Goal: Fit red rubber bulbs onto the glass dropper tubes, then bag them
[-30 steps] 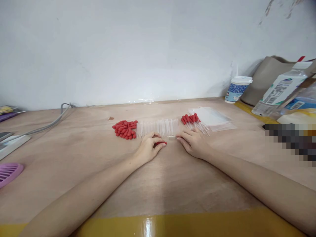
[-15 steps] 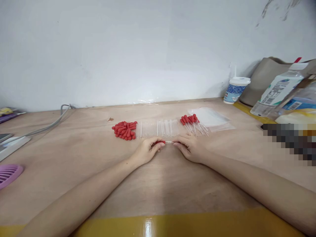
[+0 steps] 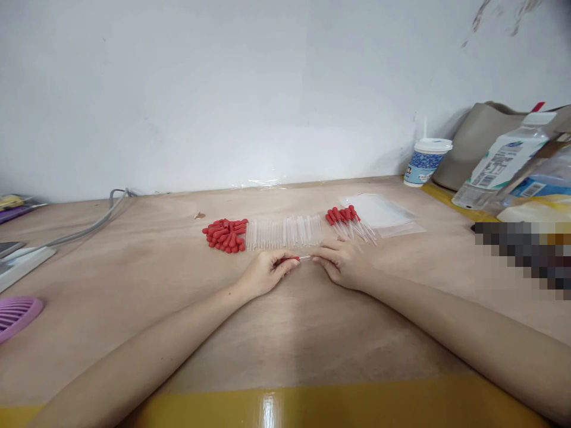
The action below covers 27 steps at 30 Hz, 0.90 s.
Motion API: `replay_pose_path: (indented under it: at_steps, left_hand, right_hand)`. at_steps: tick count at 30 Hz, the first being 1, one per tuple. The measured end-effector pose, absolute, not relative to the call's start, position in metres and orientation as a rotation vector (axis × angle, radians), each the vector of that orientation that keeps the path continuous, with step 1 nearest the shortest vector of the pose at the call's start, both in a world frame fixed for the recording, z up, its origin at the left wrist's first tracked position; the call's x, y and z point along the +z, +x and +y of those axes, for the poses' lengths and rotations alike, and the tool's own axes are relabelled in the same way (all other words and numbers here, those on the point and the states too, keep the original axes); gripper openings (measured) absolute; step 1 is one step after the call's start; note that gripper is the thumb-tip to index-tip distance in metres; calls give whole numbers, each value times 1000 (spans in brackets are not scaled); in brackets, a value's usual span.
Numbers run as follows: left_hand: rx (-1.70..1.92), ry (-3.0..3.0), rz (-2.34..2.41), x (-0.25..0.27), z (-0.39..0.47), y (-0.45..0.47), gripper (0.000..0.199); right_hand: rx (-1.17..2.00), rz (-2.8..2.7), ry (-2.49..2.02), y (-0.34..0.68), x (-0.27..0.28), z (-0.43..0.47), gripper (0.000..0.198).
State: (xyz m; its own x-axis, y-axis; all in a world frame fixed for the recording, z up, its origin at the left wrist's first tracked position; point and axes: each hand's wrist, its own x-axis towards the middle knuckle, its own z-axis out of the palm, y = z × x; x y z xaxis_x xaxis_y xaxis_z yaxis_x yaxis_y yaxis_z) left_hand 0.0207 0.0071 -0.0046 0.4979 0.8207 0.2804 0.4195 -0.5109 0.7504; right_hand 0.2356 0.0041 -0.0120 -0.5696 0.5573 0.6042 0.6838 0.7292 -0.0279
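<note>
My left hand (image 3: 268, 272) is closed on a red rubber dropper bulb (image 3: 292, 259), most of it hidden by the fingers. From the bulb's end a thin clear dropper tube (image 3: 305, 257) reaches to my right hand (image 3: 341, 261), whose thumb and fingertips pinch it. Behind my left hand lies a heap of red rubber bulbs (image 3: 226, 235). A row of clear tubes (image 3: 285, 230) lies side by side just beyond both hands. Past my right hand is a bunch of droppers with red bulbs on clear tubes (image 3: 350, 220).
Clear plastic bags (image 3: 383, 213) lie behind the droppers. At the right stand a paper cup (image 3: 427, 163), a tilted plastic bottle (image 3: 508, 154) and a grey bag (image 3: 468, 139). A grey cable (image 3: 89, 229) and a purple slatted object (image 3: 18, 315) are at the left.
My right hand has shifted slightly left, closer to the left hand, so less of the clear tube shows between them. The left hand keeps its hold on the bulb.
</note>
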Motion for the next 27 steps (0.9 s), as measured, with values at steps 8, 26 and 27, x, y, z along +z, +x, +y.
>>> replay_pose_path:
  at_steps: [8, 26, 27]
  left_hand:
    - [932, 1921, 977, -7, 10, 23, 24]
    - [913, 2085, 1016, -7, 11, 21, 25]
    - [920, 2087, 1019, -7, 10, 20, 25]
  right_hand:
    - [-304, -2278, -831, 235, -12, 3, 22]
    - [-95, -2282, -979, 229, -12, 1, 21]
    - [-2, -2286, -960, 230, -12, 2, 21]
